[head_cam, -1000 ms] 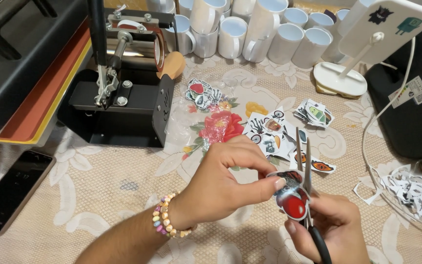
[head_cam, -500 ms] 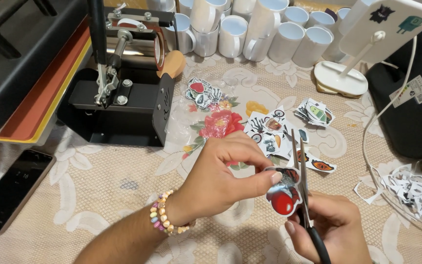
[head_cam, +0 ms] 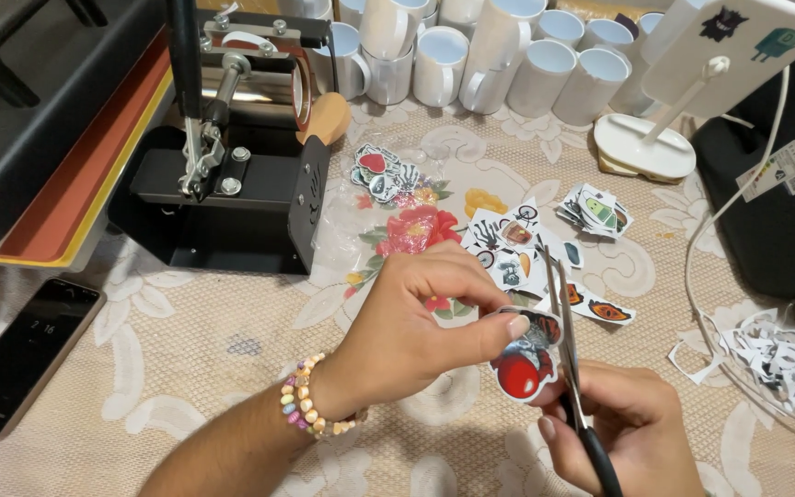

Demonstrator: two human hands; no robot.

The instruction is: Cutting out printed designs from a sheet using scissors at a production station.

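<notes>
Paper sticker pinched in left hand, right hand gripping scissors, blades seemingly at its edge.

A cream lace tablecloth with a floral pattern covers the whole table; no walls, floor or windows show. At the far left sits a large black flat heat press with an orange pad, and just beside it a black mug press with a metal clamp. A cluster of plain white ceramic mugs lines the far edge. A white stand on a round base rises at the right, beside a black box. A dark phone lies at the left. The light is warm and even.
</notes>
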